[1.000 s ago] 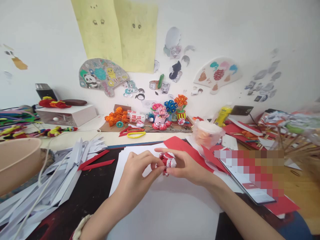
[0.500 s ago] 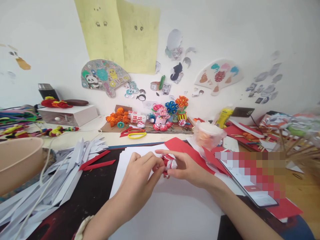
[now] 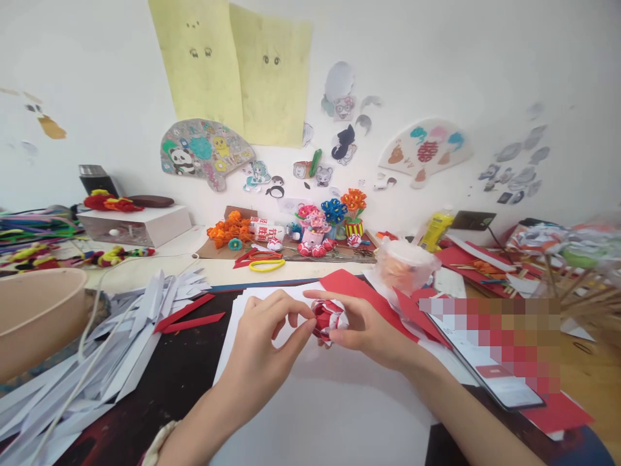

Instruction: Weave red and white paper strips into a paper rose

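A small ball of folded red and white paper (image 3: 328, 320) is held up over a stack of white paper sheets (image 3: 359, 408). My right hand (image 3: 373, 327) grips it from the right, fingers behind and thumb in front. At its left side my left hand (image 3: 272, 333) pinches the ball's edge between thumb and forefinger; the rest of its fingers are curled. The underside and far side of the ball are hidden by my fingers.
White paper strips (image 3: 130, 336) and two red strips (image 3: 189, 314) lie left, near a beige bin (image 3: 39, 317). A phone (image 3: 504, 382), red paper (image 3: 557, 414) and a plastic-wrapped tub (image 3: 407, 262) are at right. Paper flowers (image 3: 315, 223) stand along the wall.
The view has shifted slightly, so the surroundings sit a little lower and further right. My left fingers have uncurled somewhat, and more of the ball's red inside shows.
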Demonstrator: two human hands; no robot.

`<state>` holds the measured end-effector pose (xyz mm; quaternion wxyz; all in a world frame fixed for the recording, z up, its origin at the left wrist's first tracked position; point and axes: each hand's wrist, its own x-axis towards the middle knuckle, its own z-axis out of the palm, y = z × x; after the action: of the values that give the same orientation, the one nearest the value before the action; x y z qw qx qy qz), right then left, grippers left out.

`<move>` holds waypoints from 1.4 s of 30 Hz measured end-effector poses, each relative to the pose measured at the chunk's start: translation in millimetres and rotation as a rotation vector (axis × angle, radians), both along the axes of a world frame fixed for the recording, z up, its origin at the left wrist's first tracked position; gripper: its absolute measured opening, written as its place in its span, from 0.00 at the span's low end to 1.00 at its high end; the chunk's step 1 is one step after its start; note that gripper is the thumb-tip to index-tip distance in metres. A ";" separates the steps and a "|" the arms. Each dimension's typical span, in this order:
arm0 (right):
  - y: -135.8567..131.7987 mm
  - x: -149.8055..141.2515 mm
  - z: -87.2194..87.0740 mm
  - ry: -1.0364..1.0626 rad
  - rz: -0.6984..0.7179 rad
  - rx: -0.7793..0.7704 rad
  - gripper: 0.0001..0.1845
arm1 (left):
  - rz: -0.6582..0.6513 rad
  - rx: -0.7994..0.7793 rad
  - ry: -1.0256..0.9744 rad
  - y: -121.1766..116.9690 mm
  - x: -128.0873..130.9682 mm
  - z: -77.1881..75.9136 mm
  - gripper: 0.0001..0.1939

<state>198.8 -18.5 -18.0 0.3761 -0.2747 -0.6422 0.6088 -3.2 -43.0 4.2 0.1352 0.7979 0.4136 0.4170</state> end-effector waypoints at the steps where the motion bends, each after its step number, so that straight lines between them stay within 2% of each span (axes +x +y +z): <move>1: 0.0 0.0 0.2 -0.005 -0.004 0.004 0.34 | 0.001 -0.001 0.001 0.1 -0.1 -0.4 0.04; 7: 0.0 -0.1 1.4 -0.038 -0.027 0.021 0.34 | 0.031 0.000 -0.002 0.5 -0.1 0.7 0.03; 15: 0.5 0.2 2.1 -0.136 -0.066 0.165 0.34 | -0.008 -0.102 -0.030 1.6 0.0 -1.7 0.05; 26: -4.2 -5.0 3.7 -0.119 -0.146 0.207 0.30 | 0.078 -0.122 0.042 2.5 3.1 -0.9 0.06; 29: -4.6 -7.7 0.0 -0.122 -0.181 0.222 0.28 | 0.126 -0.066 0.088 2.0 5.3 -5.0 0.06; 32: -3.6 -9.5 -3.8 -0.141 -0.218 0.277 0.26 | 0.182 0.095 0.137 0.7 8.0 -9.6 0.05; 35: -3.4 -10.1 -4.2 -0.121 -0.222 0.292 0.26 | 0.170 0.161 0.107 -0.2 8.8 -9.7 0.06; 37: -4.2 -9.7 -2.3 -0.094 -0.219 0.269 0.26 | 0.117 0.039 0.013 0.0 7.6 -6.4 0.07; 42: -4.5 -6.5 3.9 -0.057 -0.224 0.245 0.27 | -0.010 -0.444 -0.330 2.2 3.0 5.7 0.11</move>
<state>192.3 -23.0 -14.1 0.4540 -0.3138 -0.6874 0.4722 -0.2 -40.8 10.0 0.3746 0.6719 0.4635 0.4398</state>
